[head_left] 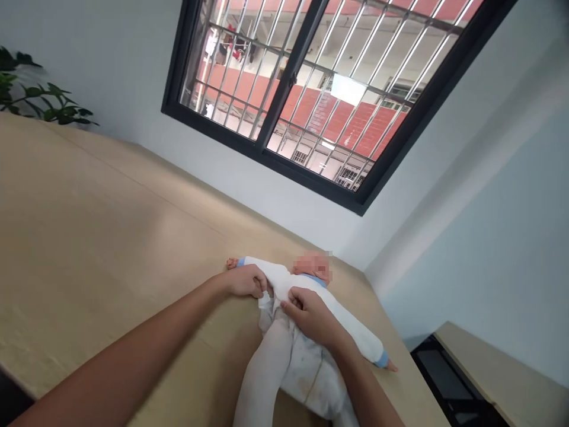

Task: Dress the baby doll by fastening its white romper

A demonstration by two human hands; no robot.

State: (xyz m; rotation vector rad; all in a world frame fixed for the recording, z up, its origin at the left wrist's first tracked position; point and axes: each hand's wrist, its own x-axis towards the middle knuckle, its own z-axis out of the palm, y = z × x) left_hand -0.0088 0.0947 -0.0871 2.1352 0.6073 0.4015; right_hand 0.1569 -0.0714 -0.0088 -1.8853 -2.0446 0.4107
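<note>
White cotton romper with blue cuffs (311, 332) worn by baby doll (284, 279), laid face-up on light wooden table (111, 237), near far wall. Long axis runs from head by wall down toward viewer. Left hand (244, 280) seen bunching cloth at doll's shoulder, fingers (260, 289) curled shut. Right hand (311, 317) pressed on chest, fingers pinching fabric fold. Both hands touching; right lies nearer midline.
</note>
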